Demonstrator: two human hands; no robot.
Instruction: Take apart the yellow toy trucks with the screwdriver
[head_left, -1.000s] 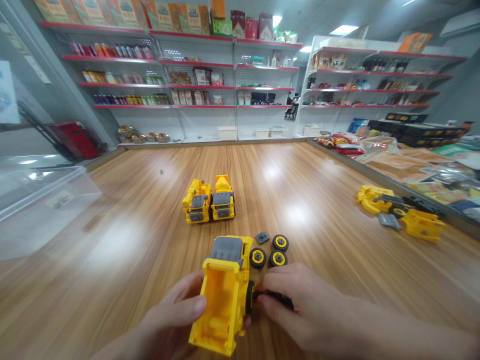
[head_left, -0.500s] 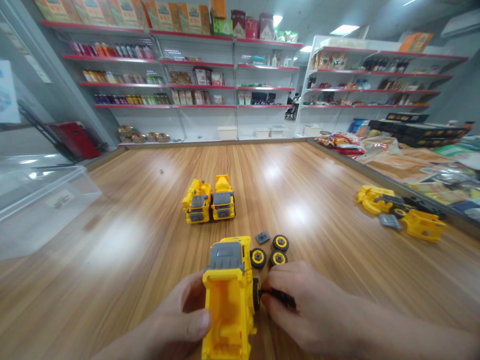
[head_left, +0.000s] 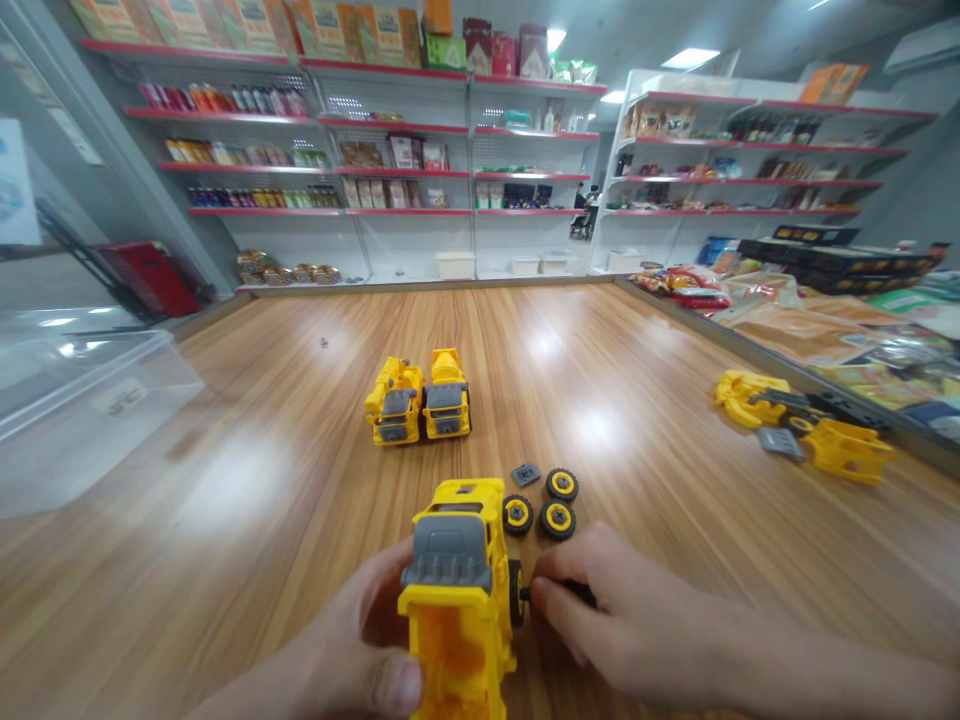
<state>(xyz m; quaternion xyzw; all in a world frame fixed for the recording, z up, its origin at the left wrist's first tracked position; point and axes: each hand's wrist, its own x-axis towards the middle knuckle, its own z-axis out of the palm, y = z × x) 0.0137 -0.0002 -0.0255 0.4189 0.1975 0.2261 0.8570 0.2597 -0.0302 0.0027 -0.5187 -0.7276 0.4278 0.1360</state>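
The yellow toy dump truck [head_left: 457,600] is between the two hands, over the near part of the wooden counter [head_left: 637,370]; whether it touches the surface I cannot tell. The left hand [head_left: 360,640] has its fingers clamped on the truck's left side. At the truck's right, the right hand [head_left: 607,610] pinches a dark tool [head_left: 582,592], fingers closed around it, its tip at the truck's side wheel [head_left: 517,593]. Three loose wheels [head_left: 559,518] and a grey plate [head_left: 525,474] lie just beyond the truck, to its right.
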